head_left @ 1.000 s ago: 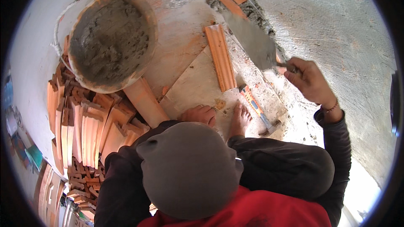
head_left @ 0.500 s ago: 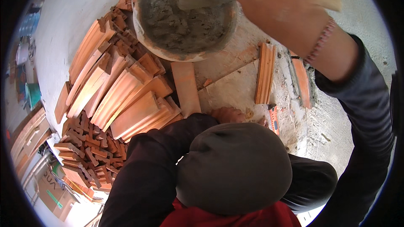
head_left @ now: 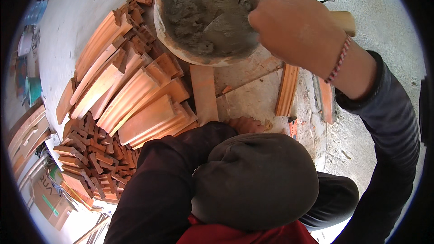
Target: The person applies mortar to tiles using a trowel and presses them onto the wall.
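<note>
My right hand (head_left: 300, 34) is closed around the wooden handle (head_left: 344, 21) of a trowel, over the right rim of a round bucket (head_left: 176, 47). The trowel's blade dips into the wet grey mortar (head_left: 199, 7) inside, so its outline is hard to make out. Lower down, my left hand (head_left: 246, 125) shows only in part beside a dark cap, its fingers curled; whatever they may hold is hidden. A flat terracotta piece (head_left: 204, 92) lies just beyond it, and a grooved terracotta strip (head_left: 287, 91) lies to the right, below my right hand.
Long terracotta mouldings (head_left: 131, 97) are stacked against the pale wall at left, with shorter broken pieces (head_left: 97, 160) below. An orange tool (head_left: 293, 128) lies near the grooved strip. Another terracotta piece (head_left: 326, 101) stands along the concrete edge. A cardboard box (head_left: 49, 199) is at lower left.
My right hand has moved down a little, and the trowel blade, visible above the mortar before, is now down in it. My left hand stays in nearly the same place.
</note>
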A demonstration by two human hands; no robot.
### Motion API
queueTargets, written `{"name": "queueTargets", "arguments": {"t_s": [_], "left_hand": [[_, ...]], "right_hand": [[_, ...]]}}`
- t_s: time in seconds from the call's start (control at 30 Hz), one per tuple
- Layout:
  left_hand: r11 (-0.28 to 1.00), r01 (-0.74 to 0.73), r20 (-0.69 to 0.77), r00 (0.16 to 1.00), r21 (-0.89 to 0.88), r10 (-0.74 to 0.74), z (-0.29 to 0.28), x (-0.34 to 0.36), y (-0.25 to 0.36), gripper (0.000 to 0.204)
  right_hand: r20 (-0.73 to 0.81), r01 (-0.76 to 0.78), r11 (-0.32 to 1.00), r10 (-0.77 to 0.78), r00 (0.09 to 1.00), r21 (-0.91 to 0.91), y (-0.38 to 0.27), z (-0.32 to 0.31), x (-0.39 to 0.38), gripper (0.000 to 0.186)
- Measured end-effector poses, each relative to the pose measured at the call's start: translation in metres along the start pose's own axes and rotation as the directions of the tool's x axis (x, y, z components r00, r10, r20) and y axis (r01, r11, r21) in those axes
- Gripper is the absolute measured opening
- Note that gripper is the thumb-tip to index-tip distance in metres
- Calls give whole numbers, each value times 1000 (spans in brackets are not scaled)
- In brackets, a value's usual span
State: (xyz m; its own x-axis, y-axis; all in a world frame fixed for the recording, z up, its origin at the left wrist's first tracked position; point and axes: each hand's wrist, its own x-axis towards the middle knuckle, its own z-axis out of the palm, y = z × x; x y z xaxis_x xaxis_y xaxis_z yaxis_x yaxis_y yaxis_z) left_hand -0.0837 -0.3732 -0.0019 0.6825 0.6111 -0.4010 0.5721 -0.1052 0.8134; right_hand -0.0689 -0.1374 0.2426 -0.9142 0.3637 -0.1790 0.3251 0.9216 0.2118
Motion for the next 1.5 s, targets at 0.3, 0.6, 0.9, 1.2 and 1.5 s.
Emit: {"name": "queueTargets", "arguments": {"t_s": [0.3,0.6,0.9,1.2,1.5], "left_hand": [[997,-65,-79,995,43,68,21,4,-10,27],[998,-25,-74,997,-56,21,11,0,-5,41],[969,-247,-195,951,-6,241,38,14,-30,23],[993,-98,-163,981,62,107,17,5,-6,17],[972,-194,-288,931,134,225,21,8,-6,12]], "right_hand": [[443,-281,800,21,896,531,46,35,3,30],[492,-438,688,134,860,578,33,61,-34,40],[90,-316,591,379,921,742,12,75,-96,20],[443,-568,301,392,806,766,-17,47,-268,22],[880,-873,-368,457,130,319,-26,117,-376,23]]}}
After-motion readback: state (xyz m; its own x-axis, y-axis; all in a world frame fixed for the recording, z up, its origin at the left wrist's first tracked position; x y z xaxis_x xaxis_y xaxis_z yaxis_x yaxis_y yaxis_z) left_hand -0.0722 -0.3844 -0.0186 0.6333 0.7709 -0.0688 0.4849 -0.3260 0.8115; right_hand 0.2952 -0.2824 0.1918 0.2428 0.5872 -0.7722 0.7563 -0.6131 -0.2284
